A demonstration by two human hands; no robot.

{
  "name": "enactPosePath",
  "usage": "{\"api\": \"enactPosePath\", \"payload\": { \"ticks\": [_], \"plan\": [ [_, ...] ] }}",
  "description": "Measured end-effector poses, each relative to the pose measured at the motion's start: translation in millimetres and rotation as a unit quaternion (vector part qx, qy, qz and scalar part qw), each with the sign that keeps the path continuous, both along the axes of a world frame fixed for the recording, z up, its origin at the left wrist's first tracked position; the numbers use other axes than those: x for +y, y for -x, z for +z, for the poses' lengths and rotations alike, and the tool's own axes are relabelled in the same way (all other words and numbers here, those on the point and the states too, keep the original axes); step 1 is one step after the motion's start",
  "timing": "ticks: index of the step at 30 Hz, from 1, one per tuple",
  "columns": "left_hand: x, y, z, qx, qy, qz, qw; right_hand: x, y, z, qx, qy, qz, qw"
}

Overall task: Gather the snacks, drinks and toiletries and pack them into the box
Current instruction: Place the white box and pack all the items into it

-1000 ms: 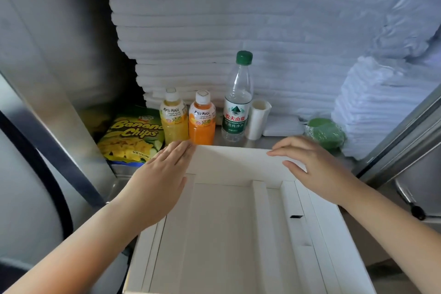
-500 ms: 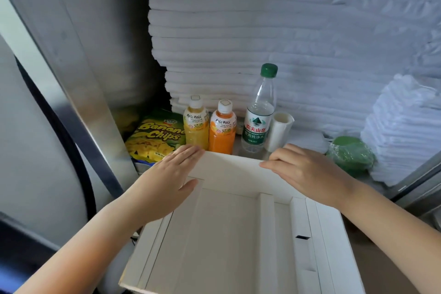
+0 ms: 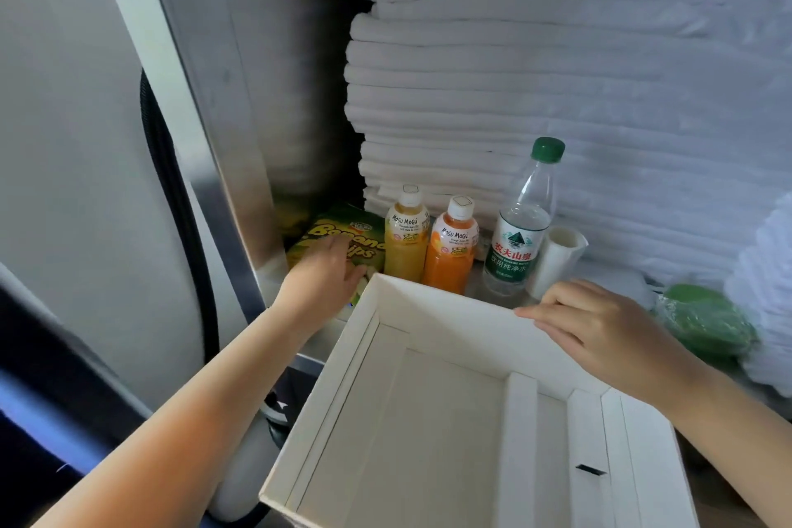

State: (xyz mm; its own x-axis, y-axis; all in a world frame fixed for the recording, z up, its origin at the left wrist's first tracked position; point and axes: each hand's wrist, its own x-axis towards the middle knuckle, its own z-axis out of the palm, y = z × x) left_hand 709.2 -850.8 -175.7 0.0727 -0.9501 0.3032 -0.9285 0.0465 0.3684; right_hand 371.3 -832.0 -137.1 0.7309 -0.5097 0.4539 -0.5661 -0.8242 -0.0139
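Stacked white towels point(image 3: 514, 77) behind steel counter point(image 3: 476, 276). Steel post point(image 3: 205, 141) crowds left reach. Left hand point(image 3: 319, 279) lies over banana chips bag point(image 3: 338, 234), blurred, grip unclear. Yellow juice bottle point(image 3: 405, 240), orange juice bottle point(image 3: 452, 257), water bottle point(image 3: 516, 240), white roll point(image 3: 555, 261) standing, unpacked. Box point(image 3: 428, 313) empty: packing barely begun. Right hand point(image 3: 600, 326) rests relaxed on far rim. Green packet point(image 3: 707, 322) far right.

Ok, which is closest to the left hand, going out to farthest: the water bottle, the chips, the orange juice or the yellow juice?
1. Banana chips bag, under the left hand, far left.
2. Yellow juice bottle, just right of the bag.
3. Orange juice bottle, next along.
4. Water bottle, farthest right.
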Motion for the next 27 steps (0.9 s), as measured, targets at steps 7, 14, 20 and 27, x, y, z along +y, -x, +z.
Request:
{"api": "enactPosePath", "payload": {
  "ticks": [7, 14, 20, 27],
  "plan": [
    [-48, -1, -17, -0.133, -0.178, 0.133, 0.966, -9, -12, 1, 0.030, 0.050, 0.036, 0.998],
    [-61, -5, -19, -0.129, -0.212, 0.161, 0.955, -6, -8, -2, -0.010, -0.006, 0.011, 1.000],
    [-65, -3, -18, -0.124, -0.221, 0.175, 0.951, -5, -8, -2, -0.006, -0.026, 0.001, 1.000],
    [-67, 5, -15, -0.139, -0.234, 0.186, 0.944, -7, -7, -2, -0.010, -0.023, -0.003, 1.000]
  ]
}}
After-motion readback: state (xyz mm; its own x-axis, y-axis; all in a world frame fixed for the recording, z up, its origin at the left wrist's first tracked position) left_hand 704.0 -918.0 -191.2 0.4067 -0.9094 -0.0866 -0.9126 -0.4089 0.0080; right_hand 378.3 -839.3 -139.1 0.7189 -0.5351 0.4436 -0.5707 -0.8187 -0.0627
